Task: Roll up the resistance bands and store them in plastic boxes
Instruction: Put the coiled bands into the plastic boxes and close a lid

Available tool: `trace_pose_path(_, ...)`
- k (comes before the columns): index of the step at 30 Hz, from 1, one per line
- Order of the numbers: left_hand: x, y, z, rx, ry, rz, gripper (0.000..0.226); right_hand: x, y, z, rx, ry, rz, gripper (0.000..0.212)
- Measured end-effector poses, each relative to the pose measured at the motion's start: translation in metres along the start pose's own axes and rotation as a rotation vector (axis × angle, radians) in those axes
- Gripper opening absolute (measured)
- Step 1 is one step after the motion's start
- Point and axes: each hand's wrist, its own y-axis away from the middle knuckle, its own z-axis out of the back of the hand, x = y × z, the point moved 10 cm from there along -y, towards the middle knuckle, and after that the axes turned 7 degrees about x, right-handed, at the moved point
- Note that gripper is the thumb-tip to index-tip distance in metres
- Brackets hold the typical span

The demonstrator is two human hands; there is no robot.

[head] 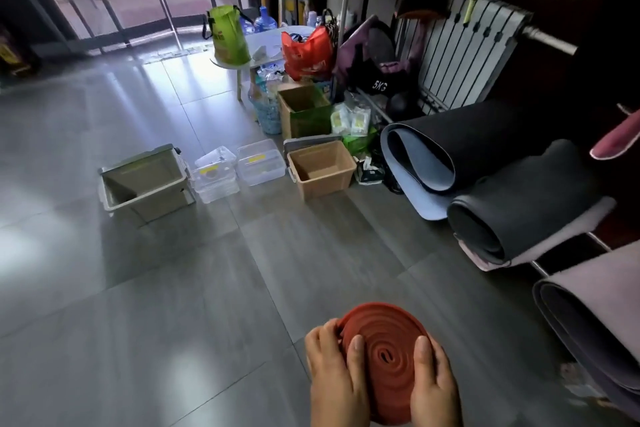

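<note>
A red resistance band (pixel 386 354) is wound into a flat spiral coil, held at the bottom of the view. My left hand (pixel 334 371) grips its left edge with the thumb across the face. My right hand (pixel 434 385) grips the right edge, thumb on the face. Farther off on the grey tiled floor stands a row of plastic boxes: an open green-grey box (pixel 145 184) at the left, two clear lidded boxes (pixel 214 173) (pixel 261 163) in the middle, and an open tan box (pixel 320 168) at the right.
Rolled dark exercise mats (pixel 460 146) (pixel 519 208) lie along the right side on a low rack. Behind the boxes are a cardboard box (pixel 303 111), a small white table (pixel 266 42) with green and red bags, and shelving. Bare floor lies between me and the boxes.
</note>
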Motion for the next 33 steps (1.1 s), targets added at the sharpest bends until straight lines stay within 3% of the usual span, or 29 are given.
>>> trace_pose_path(2,0.000,-0.016,0.001,0.006,-0.007,0.036,0.055,0.009,-0.013,-0.013,0.022,0.025,0.010,0.053)
trace_pose_path(5,-0.002,-0.040,0.003,-0.020,-0.027,0.072,0.054,0.020,-0.036,-0.032,0.066,0.061,-0.020,0.033)
trace_pose_path(8,-0.005,-0.071,0.006,-0.066,-0.009,0.100,0.047,0.030,-0.065,-0.056,0.145,0.096,-0.018,0.034)
trace_pose_path(13,-0.011,-0.115,0.022,-0.153,0.013,0.160,0.014,0.055,-0.108,-0.110,0.295,0.142,0.000,0.036)
trace_pose_path(17,-0.004,-0.143,0.056,-0.312,-0.016,0.175,0.033,0.065,-0.125,-0.170,0.455,0.212,0.016,0.037)
trace_pose_path(24,0.034,-0.197,0.132,-0.441,-0.030,0.266,0.046,0.067,-0.132,-0.293,0.636,0.296,0.004,0.038)
trace_pose_path(33,0.075,-0.311,0.295,-0.493,-0.069,0.312,0.027,0.098,-0.111,-0.504,0.731,0.271,-0.018,0.037)
